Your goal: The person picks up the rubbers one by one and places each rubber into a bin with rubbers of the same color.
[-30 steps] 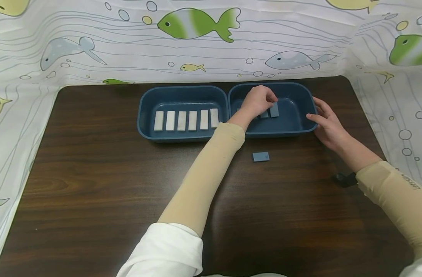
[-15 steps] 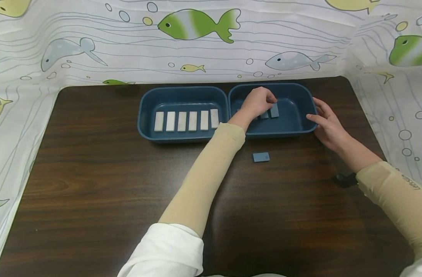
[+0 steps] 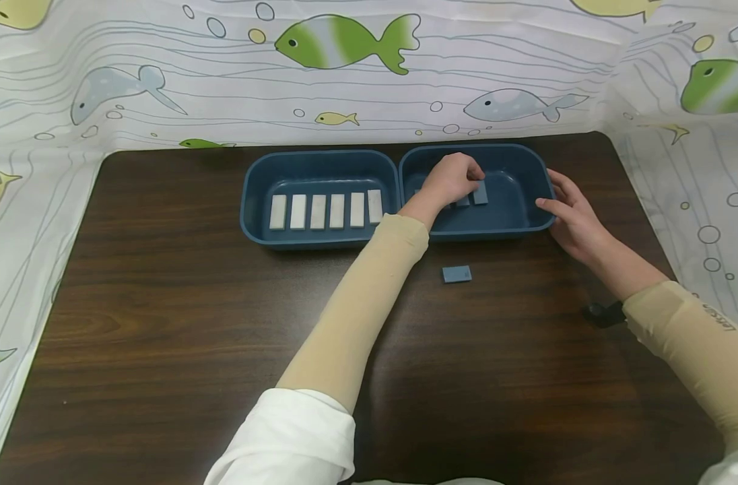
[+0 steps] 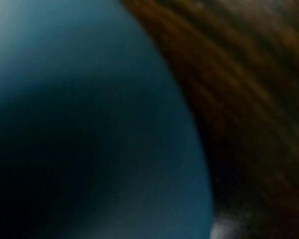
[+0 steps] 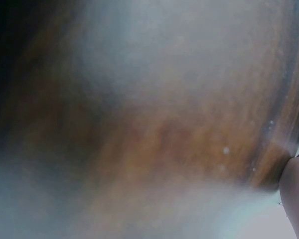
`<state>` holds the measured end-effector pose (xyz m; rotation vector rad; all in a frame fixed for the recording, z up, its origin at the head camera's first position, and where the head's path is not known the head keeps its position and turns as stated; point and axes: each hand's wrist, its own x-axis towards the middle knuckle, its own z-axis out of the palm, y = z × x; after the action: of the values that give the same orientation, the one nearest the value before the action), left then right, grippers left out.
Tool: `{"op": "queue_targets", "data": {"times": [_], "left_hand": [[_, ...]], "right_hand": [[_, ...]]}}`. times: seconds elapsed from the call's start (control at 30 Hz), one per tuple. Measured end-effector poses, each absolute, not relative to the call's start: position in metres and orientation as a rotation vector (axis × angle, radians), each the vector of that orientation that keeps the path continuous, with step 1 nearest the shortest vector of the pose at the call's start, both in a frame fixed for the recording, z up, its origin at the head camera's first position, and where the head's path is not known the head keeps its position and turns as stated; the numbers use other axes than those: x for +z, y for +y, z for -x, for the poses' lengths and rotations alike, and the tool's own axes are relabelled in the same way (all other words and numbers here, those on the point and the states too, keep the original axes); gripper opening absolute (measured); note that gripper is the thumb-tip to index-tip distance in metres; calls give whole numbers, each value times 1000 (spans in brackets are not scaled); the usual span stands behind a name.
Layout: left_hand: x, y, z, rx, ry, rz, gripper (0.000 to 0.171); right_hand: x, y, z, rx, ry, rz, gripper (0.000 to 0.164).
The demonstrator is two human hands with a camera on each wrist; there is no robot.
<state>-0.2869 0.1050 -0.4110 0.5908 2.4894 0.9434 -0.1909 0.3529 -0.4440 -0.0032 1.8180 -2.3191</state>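
Observation:
In the head view my left hand (image 3: 452, 178) reaches into the right blue bin (image 3: 514, 232). Its fingertips pinch the upper end of a small blue-grey rectangular tile (image 3: 480, 193) standing in the bin's row. Beside that tile is another blue-grey tile (image 3: 462, 201), and the hand and wrist hide most of the others. My right hand (image 3: 575, 219) holds the bin's right end, thumb over the rim and fingers outside. In the left wrist view the blue bin wall (image 4: 174, 149) is blurred and large; the right wrist view is mostly blur.
To the left, touching the first, stands a second blue bin (image 3: 320, 241) with a row of several white tiles (image 3: 318, 212). One blue-grey tile (image 3: 456, 274) lies on the dark wooden table (image 3: 181, 323) in front. A fish-print curtain (image 3: 236, 87) hangs behind.

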Motion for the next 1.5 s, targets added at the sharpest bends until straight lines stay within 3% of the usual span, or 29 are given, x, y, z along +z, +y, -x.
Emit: {"op": "queue_targets", "data": {"times": [1.5], "left_hand": [[-408, 102, 282, 1055, 2555, -701, 30]], "right_hand": [[-444, 352, 191, -2335, 1787, 0, 49]]}}
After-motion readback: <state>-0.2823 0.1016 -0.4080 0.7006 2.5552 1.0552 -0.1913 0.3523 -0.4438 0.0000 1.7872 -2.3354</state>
